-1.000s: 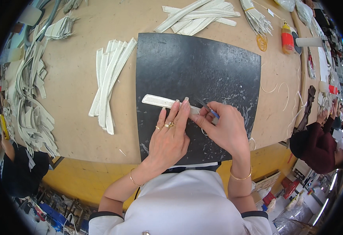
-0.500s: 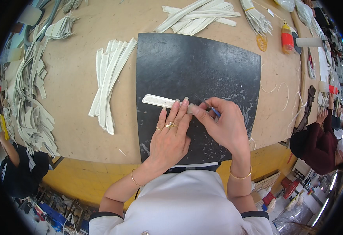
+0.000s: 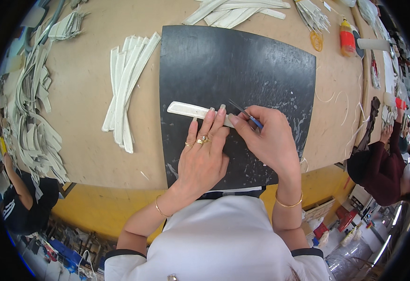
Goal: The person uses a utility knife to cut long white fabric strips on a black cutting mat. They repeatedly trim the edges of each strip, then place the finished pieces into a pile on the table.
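Note:
A white stitched strip point(image 3: 186, 110) lies slantwise on a black cutting mat point(image 3: 200, 61). My left hand point(image 3: 202, 150) lies over it with outstretched fingers, their tips pressing its right part flat. Close beside, my right hand point(image 3: 273, 140) is closed around a slim pointed tool point(image 3: 256, 122) with a blue handle; its thin dark tip points up and left over the mat. The tool's exact kind is not clear. My right thumb reaches the strip's right end, which my fingers largely cover.
Similar white strips point(image 3: 125, 89) lie crossed left of the mat, with more strips point(image 3: 242, 11) behind it. A long pile of pale strips point(image 3: 41, 136) covers the table's left side. At the back right stands a red-and-yellow bottle point(image 3: 347, 40). Co-workers sit at both sides.
The whole view has shifted slightly, so the mat and strips appear higher. Both hands keep their places at the strip; the right hand's tool has tilted a little.

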The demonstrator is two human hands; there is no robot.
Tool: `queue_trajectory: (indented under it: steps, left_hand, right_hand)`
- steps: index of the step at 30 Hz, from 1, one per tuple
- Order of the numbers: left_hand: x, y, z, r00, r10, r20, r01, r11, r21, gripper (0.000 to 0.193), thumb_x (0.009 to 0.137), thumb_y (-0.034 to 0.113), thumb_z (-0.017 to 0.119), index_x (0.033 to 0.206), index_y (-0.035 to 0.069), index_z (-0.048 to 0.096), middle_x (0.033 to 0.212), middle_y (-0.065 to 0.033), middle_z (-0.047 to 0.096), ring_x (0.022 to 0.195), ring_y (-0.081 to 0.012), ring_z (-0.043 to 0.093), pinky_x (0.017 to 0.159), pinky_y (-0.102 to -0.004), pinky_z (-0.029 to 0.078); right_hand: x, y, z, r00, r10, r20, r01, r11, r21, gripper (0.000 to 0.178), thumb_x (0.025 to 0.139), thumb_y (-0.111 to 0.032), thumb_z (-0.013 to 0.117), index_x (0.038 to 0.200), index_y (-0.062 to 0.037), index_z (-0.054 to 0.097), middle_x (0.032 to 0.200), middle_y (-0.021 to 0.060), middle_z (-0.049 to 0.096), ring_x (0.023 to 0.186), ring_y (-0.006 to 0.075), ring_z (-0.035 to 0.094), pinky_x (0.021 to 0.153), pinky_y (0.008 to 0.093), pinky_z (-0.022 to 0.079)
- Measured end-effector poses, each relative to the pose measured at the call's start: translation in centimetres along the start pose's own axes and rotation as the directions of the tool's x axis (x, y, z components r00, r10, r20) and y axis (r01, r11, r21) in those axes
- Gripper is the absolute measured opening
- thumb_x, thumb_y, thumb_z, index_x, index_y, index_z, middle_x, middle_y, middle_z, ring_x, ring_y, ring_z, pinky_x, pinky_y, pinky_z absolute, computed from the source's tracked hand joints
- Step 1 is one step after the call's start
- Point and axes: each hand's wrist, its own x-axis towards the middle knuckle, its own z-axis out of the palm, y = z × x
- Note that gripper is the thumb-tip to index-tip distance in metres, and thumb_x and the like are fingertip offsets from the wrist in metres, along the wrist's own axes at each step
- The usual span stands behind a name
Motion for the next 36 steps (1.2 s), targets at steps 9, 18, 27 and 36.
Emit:
queue_trajectory:
  steps: [9, 18, 27, 36]
  left_hand:
    - [0.2, 0.4, 0.1, 0.999, -0.039, -0.034, 0.039, 0.999, -0.002, 0.078, 0.075, -0.001, 0.059, 0.15, 0.0, 0.037, 0.153, -0.0127, 0.045, 0.145, -0.0282, 0.039, 0.12, -0.0479, 0.022]
    - [0.2, 0.7, 0.4, 0.999, -0.038, -0.025, 0.041, 0.99, 0.135, 0.073, 0.075, 0.002, 0.058, 0.147, 0.006, 0.047, 0.153, -0.0126, 0.045, 0.145, -0.0286, 0.039, 0.12, -0.0492, 0.019]
    - [0.1, 1.8, 0.9, 0.997, -0.054, 0.053, 0.041, 0.974, 0.221, 0.073, 0.076, 0.007, 0.061, 0.146, 0.023, 0.052, 0.159, -0.0228, 0.031, 0.149, -0.0418, 0.025, 0.118, -0.0613, 0.008]
    - [-0.1, 2.6, 0.5, 0.981, -0.117, 0.152, 0.086, 0.977, 0.195, 0.069, 0.084, 0.01, 0.058, 0.151, 0.021, 0.045, 0.163, -0.0236, 0.019, 0.149, -0.052, 0.01, 0.113, -0.0703, 0.0]
  right_hand:
    - [-2.2, 3.9, -2.9, 0.987, 0.157, 0.034, -0.159, 0.984, 0.083, 0.023, 0.092, -0.016, 0.071, 0.082, 0.0034, 0.066, 0.061, -0.0044, 0.049, 0.059, 0.0022, 0.038, 0.05, 0.0238, 0.029]
    - [-2.8, 5.3, -3.0, 0.988, 0.152, 0.014, -0.153, 0.979, 0.133, 0.025, 0.092, -0.018, 0.071, 0.081, 0.003, 0.065, 0.061, -0.0034, 0.048, 0.059, 0.0032, 0.037, 0.05, 0.0245, 0.028]
    - [-2.8, 5.3, -2.8, 0.993, 0.118, -0.017, -0.116, 0.99, 0.082, 0.024, 0.09, -0.019, 0.072, 0.082, 0.0031, 0.066, 0.059, -0.0002, 0.05, 0.057, 0.005, 0.038, 0.049, 0.0261, 0.03]
    - [-3.4, 4.3, -2.7, 0.993, 0.087, -0.075, -0.088, 0.996, -0.013, 0.027, 0.089, -0.026, 0.07, 0.078, -0.0017, 0.069, 0.052, 0.0086, 0.053, 0.045, 0.022, 0.05, 0.05, 0.0354, 0.039]
